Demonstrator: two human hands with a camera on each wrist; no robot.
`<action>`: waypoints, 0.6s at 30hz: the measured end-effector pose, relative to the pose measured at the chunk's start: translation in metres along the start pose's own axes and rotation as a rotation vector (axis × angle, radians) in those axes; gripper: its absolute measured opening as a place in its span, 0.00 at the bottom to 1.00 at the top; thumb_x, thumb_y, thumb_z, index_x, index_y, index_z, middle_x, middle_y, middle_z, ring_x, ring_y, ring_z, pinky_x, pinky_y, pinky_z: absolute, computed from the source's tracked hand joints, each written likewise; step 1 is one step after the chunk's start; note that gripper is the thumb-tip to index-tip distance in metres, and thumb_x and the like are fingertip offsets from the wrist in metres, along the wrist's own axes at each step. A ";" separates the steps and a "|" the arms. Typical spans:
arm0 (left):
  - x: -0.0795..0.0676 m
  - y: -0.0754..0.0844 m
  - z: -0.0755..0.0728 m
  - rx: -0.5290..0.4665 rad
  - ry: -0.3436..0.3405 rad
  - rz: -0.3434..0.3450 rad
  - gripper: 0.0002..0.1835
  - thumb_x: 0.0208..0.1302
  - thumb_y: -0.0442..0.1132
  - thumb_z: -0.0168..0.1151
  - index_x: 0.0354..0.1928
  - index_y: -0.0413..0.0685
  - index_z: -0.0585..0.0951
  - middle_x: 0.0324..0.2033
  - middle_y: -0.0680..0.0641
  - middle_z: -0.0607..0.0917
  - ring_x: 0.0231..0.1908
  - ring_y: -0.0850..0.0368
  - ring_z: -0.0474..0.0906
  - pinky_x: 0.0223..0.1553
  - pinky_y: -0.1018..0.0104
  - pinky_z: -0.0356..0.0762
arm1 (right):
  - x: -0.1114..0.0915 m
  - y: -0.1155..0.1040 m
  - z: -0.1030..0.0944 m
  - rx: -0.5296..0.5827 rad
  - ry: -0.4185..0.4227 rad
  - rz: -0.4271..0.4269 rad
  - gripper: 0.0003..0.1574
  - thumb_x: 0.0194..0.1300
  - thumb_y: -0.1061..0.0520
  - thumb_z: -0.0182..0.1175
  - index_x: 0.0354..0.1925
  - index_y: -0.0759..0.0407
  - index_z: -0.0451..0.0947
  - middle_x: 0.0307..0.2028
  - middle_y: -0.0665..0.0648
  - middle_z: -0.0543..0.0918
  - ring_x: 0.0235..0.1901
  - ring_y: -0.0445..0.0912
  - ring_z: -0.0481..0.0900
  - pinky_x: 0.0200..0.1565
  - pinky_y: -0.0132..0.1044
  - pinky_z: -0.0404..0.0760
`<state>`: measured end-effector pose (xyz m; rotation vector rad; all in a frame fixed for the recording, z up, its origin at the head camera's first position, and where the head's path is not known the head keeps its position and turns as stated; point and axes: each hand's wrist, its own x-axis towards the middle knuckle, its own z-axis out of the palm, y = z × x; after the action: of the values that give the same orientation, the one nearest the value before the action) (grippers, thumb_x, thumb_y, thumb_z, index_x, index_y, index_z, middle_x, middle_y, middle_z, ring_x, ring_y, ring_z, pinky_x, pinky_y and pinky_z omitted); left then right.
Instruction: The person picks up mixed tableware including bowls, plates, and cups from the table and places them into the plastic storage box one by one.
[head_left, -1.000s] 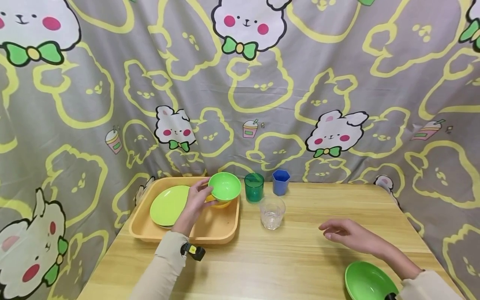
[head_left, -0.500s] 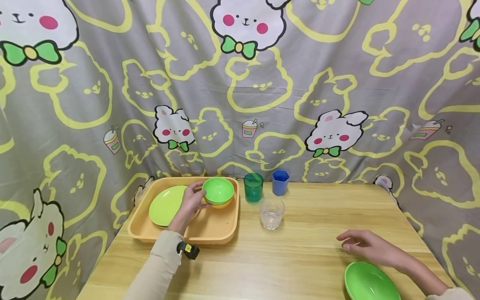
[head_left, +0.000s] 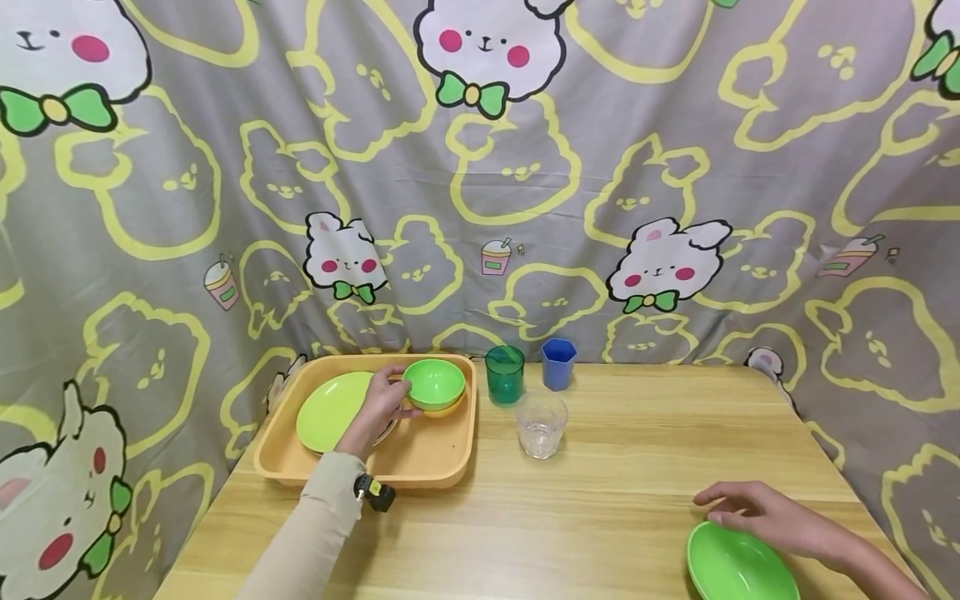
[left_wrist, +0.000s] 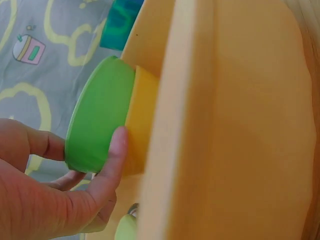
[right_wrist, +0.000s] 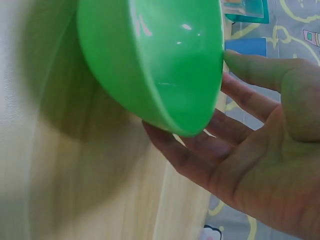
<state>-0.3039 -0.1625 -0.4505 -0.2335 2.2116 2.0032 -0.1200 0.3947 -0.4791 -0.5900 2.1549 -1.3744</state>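
Note:
In the tray, my left hand [head_left: 384, 398] holds a small green bowl [head_left: 435, 382] by its side, fingers at the rim and lower wall. Close beneath it is a yellow bowl [left_wrist: 142, 120], mostly hidden in the head view. To their left lies a lime-green plate [head_left: 330, 412], partly behind the hand. At the front right, my right hand [head_left: 780, 521] reaches over the far rim of a larger green bowl [head_left: 742, 567]. The right wrist view shows its thumb at the rim and its loosely bent fingers along the outside of the bowl.
The orange tray [head_left: 431, 468] takes up the table's back left. To its right stand a teal cup [head_left: 506, 375], a blue hexagonal cup [head_left: 558, 364] and a clear glass [head_left: 542, 433]. A patterned curtain [head_left: 525, 167] hangs behind the wooden table [head_left: 570, 525].
The left hand has lowered the small green bowl onto the yellow one, moving slightly left. The right hand has come down and toward the larger green bowl, which has stayed put.

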 end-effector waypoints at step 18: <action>0.010 -0.009 0.002 -0.038 -0.002 -0.033 0.30 0.66 0.21 0.44 0.71 0.29 0.61 0.52 0.27 0.71 0.42 0.39 0.79 0.35 0.60 0.89 | -0.017 0.021 0.006 0.119 0.010 -0.076 0.22 0.80 0.69 0.44 0.63 0.66 0.78 0.56 0.36 0.82 0.53 0.31 0.79 0.45 0.29 0.83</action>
<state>-0.3113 -0.1611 -0.4615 -0.2714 2.1555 2.0287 -0.1045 0.4095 -0.4976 -0.6265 2.0604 -1.5367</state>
